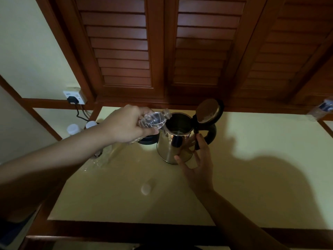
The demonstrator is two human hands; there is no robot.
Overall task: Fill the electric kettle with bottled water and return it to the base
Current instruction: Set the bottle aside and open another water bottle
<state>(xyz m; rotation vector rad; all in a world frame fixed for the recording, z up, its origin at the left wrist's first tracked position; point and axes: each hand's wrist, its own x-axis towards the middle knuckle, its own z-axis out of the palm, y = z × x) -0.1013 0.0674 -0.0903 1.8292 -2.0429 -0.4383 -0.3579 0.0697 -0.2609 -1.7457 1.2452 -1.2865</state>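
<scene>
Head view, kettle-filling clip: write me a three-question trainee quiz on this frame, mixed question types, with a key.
1. True or false: the kettle has its lid open.
2. Which hand holds the water bottle? A) left hand B) right hand C) neither
3. Fill in: the bottle cap lies loose on the ____, nearer the camera than the kettle.

Key
1. True; the lid stands up above the handle.
2. A; the left hand grips the tilted bottle, mouth at the kettle's rim, while the right hand's spread fingers steady the kettle.
3. Counter.
</scene>
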